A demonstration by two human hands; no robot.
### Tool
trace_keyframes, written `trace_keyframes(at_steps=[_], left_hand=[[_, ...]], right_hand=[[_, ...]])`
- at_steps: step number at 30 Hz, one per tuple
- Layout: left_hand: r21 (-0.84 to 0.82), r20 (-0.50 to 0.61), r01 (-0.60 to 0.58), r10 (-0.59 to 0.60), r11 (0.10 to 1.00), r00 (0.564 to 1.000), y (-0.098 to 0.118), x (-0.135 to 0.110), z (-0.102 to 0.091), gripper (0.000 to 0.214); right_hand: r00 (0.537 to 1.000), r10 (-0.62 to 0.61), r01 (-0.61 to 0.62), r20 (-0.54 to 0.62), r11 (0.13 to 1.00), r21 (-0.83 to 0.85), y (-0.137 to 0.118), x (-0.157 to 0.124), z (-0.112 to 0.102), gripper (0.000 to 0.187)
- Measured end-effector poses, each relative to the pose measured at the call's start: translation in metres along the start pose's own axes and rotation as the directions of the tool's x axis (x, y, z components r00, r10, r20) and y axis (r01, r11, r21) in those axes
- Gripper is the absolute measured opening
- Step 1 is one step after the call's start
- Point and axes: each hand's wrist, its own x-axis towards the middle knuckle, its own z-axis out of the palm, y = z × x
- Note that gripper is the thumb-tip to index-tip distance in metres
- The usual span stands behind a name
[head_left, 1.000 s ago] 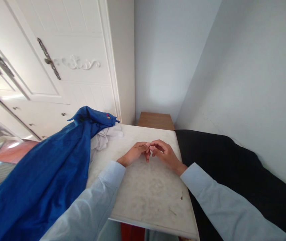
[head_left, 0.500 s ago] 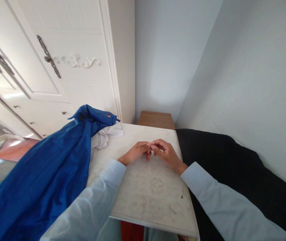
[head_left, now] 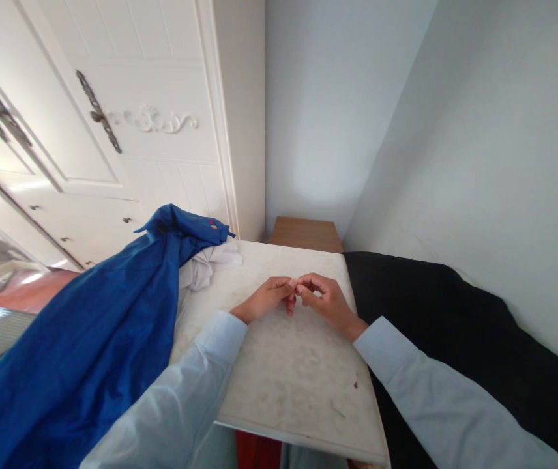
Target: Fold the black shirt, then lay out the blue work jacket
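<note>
Over the middle of a pale, stained tabletop (head_left: 298, 371), my two hands meet at the fingertips. My left hand (head_left: 272, 296) is closed in a pinch, thumb against the forefinger. From the other side my right hand (head_left: 325, 299) pinches too, its thumb and forefinger tips touching or nearly touching those of the left. Whatever lies between the tips, if anything, is too small to make out. A small dark speck (head_left: 356, 385) and a short thread-like bit (head_left: 338, 410) lie on the tabletop near its front right.
A blue garment (head_left: 127, 312) drapes over the table's left side, beside a crumpled whitish cloth (head_left: 201, 267). Black fabric (head_left: 420, 306) covers the right side up to the grey wall (head_left: 504, 163). Behind stand a brown wooden box-like piece (head_left: 306, 233) and a white wardrobe (head_left: 171, 85).
Both hands stay pinched at nearly the same spot; the fingertips have shifted only slightly. The whole view has moved a little to the right.
</note>
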Motion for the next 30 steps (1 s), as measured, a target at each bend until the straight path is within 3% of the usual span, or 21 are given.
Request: trace_keyframes(at_steps=[6, 18, 30], left_hand=[[-0.012, 0.004, 0.013, -0.013, 1.0, 1.0, -0.0025, 0.0007, -0.0005, 0.06], [-0.025, -0.009, -0.011, 0.011, 1.0, 1.0, -0.0005, -0.0005, -0.0004, 0.06], [-0.021, -0.02, 0.001, -0.001, 1.0, 1.0, -0.0005, -0.0011, 0.0002, 0.06]], right_hand=[[1.0, -0.003, 0.002, -0.028, 0.999, -0.05, 0.0009, -0.0006, -0.0004, 0.017], [0.999, 0.037, -0.036, -0.007, 0.997, 0.066, 0.003, -0.0005, 0.0014, 0.02], [0.999, 0.046, -0.046, 0.0, 0.999, 0.016, 0.0041, -0.0002, 0.0016, 0.019]])
